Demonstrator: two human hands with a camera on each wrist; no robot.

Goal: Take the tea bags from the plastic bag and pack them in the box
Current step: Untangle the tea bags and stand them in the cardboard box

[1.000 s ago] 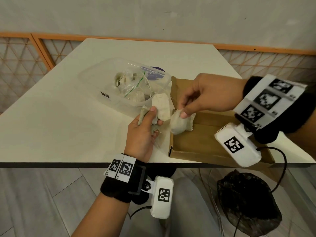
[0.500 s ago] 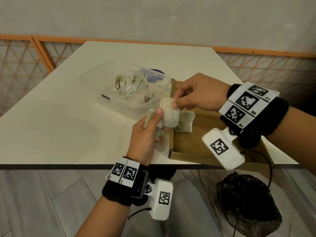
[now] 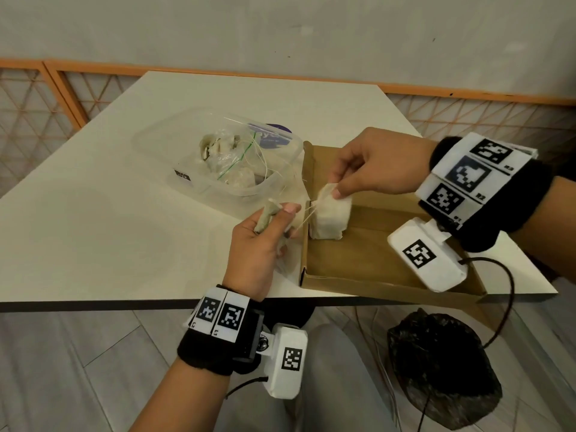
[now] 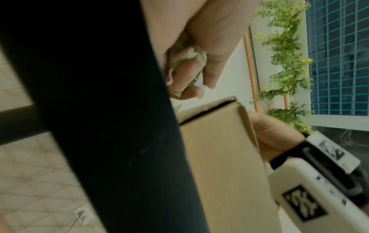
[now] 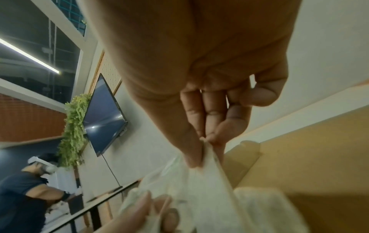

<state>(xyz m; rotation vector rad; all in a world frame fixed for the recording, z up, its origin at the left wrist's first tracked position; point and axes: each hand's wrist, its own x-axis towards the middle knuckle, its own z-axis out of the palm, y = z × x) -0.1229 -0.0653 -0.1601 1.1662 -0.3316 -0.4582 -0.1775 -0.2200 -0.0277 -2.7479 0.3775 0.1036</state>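
Tea bag (image 3: pixel 332 213): your right hand (image 3: pixel 378 165), palm down over the box (image 3: pixel 374 269), pinches its top with fingers pressed together. Your left hand (image 3: pixel 258 251), thumb up, grips another tea bag (image 3: pixel 265 218) beside the box's left wall.

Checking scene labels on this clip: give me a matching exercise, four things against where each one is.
Things:
1. right hand
2. left hand
3. plastic bag
4. cardboard box

Places or states:
A. lies in the clear tub
B. grips crumpled tea bags beside the box
C. pinches a tea bag over the box's left end
D. sits open at the table's near edge

Pairs: 1-C, 2-B, 3-A, 4-D
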